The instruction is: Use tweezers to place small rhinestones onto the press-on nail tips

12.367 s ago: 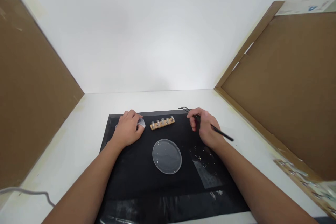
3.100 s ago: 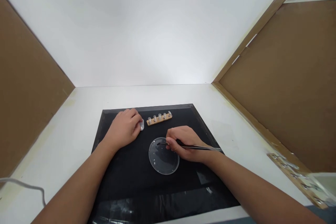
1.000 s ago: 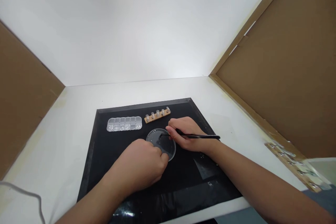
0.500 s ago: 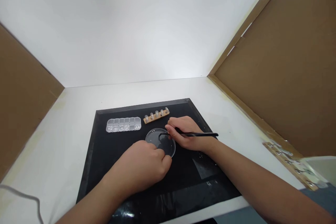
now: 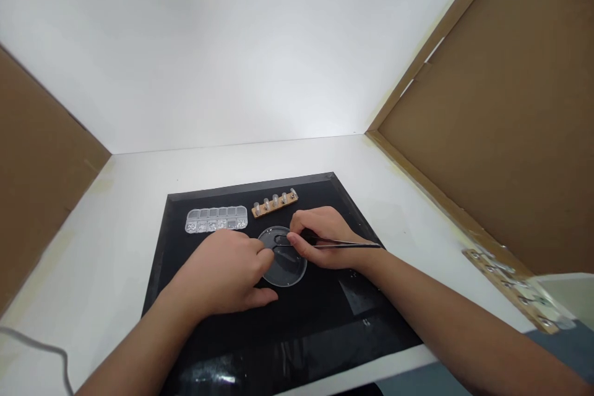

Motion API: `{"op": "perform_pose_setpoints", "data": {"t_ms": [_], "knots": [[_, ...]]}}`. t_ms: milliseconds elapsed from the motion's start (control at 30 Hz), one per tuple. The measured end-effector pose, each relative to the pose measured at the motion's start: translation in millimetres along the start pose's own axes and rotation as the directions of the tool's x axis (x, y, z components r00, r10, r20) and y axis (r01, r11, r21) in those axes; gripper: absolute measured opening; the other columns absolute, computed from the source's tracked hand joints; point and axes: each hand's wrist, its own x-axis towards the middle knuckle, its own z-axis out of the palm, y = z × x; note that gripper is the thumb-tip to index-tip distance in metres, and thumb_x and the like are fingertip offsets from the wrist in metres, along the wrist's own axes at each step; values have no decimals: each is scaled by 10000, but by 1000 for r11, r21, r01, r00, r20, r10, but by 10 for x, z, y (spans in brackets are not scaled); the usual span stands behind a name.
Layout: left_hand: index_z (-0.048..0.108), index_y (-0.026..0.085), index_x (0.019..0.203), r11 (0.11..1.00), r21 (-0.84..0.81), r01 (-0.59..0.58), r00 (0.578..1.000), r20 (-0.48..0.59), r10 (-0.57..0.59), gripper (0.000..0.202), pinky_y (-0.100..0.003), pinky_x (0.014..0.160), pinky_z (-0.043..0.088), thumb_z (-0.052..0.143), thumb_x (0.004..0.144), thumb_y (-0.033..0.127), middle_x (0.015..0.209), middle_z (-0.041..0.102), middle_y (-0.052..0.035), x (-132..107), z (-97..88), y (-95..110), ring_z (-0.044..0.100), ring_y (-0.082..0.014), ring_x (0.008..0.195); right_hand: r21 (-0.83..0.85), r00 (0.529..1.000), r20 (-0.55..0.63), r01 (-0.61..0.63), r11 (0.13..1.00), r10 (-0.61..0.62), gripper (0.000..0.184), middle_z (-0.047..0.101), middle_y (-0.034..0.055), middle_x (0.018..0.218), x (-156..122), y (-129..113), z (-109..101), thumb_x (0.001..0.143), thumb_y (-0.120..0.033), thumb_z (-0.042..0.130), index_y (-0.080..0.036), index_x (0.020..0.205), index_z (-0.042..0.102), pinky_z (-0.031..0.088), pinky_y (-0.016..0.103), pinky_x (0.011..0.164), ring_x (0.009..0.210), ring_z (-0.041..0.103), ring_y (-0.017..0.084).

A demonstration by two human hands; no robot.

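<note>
A clear round dish [image 5: 284, 266] lies in the middle of a black mat [image 5: 297, 328]. My right hand [image 5: 322, 238] is closed on black tweezers [image 5: 343, 245], whose tips reach over the dish. My left hand [image 5: 225, 272] rests on the mat at the dish's left rim, fingers curled, fingertips touching the rim. Whether anything small sits between the fingers is hidden. Behind the dish lie a clear compartment box [image 5: 216, 219] of tiny stones and a wooden strip [image 5: 274, 204] carrying several small clear pieces.
The mat sits on a white table [image 5: 116, 210] with brown cardboard walls at left [image 5: 37, 154] and right [image 5: 501, 124]. A grey cable [image 5: 32, 352] lies at the near left. A strip with metal clips [image 5: 515, 284] lies along the right edge.
My left hand has slid up and left along the dish rim, uncovering more of the dish. The tweezers in my right hand have lowered slightly over the dish.
</note>
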Motion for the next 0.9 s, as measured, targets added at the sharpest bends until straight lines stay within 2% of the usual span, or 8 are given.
{"op": "perform_pose_setpoints", "data": {"t_ms": [200, 433, 533, 667, 900], "knots": [[684, 205, 860, 996, -13, 87, 996, 18, -87, 356, -321, 555, 363, 760, 887, 552, 803, 704, -18, -18, -28, -83, 684, -228, 693, 36, 1000, -5, 5, 999, -5, 227, 648, -24, 703, 9, -23, -2, 1032, -322, 609, -200, 842, 588, 363, 224, 545, 574, 546, 101], [724, 216, 852, 986, -47, 163, 985, -45, -165, 447, -315, 539, 272, 730, 869, 663, 891, 689, -26, -61, 3, -196, 653, -201, 702, 67, 997, 60, 44, 997, -48, 291, 661, 32, 783, 29, -33, -24, 1088, -336, 535, -185, 872, 657, 431, 252, 628, 669, 585, 136], [726, 219, 836, 981, -87, 172, 983, -50, -177, 501, -311, 546, 266, 707, 857, 719, 887, 683, -28, -55, -1, -211, 646, -198, 716, 112, 993, 97, 53, 992, -64, 308, 703, 56, 841, 21, -22, -36, 1098, -376, 514, -181, 932, 686, 465, 262, 665, 717, 627, 153], [705, 207, 850, 977, -106, 183, 980, -60, -190, 515, -307, 555, 282, 703, 857, 722, 890, 688, -35, -40, -17, -206, 648, -201, 726, 122, 992, 93, 67, 990, -79, 356, 711, 44, 835, 19, -27, -48, 1124, -375, 417, -183, 969, 673, 477, 275, 704, 730, 641, 160], [670, 202, 856, 977, -114, 180, 980, -68, -189, 490, -306, 556, 307, 732, 847, 688, 897, 691, -37, -36, 11, -202, 660, -208, 748, 92, 996, 83, -48, 995, 41, 348, 720, 41, 780, 46, -79, -41, 1097, -369, 479, -177, 894, 686, 474, 272, 667, 703, 649, 164]]}}
